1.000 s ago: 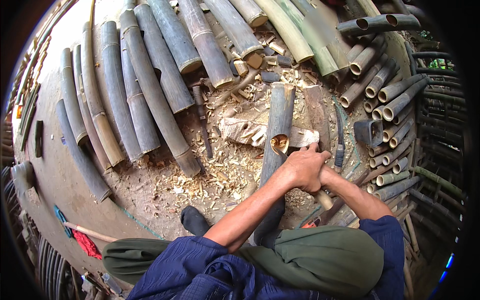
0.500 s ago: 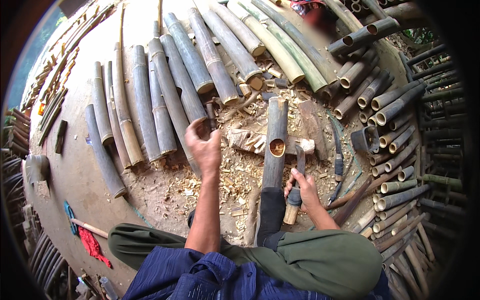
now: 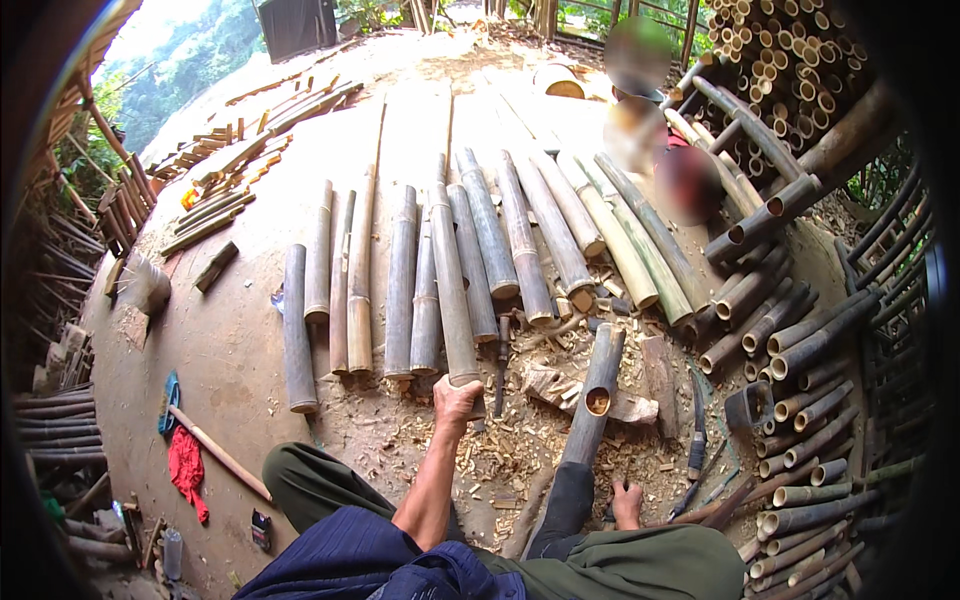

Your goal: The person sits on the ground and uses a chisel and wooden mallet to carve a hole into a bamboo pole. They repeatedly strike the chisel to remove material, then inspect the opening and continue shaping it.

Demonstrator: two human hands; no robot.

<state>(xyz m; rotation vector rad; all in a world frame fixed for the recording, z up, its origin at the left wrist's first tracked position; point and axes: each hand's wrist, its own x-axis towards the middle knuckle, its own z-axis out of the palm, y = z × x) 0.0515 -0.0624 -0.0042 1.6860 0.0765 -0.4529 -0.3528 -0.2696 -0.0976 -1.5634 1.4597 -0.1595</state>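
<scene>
Hands well apart. Left hand point(image 3: 457, 398) clamped round the near end of a long grey bamboo pole point(image 3: 455, 310), pole lying within the row on the ground. Right hand point(image 3: 627, 502) low, near, just right of the leg; can't tell if it grips anything. Holed bamboo tube point(image 3: 603, 360) sits right of the pole, resting across a pale log point(image 3: 543, 385), shavings point(image 3: 500, 455) around. Dark-handled blade point(image 3: 697, 440) further right on the ground, then stacked tubes point(image 3: 790, 495). Red cloth point(image 3: 185, 468) far left of the hands.

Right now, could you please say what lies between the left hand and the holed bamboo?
The head view shows a slim dark rod, wood shavings and part of a rough wood block.
</scene>
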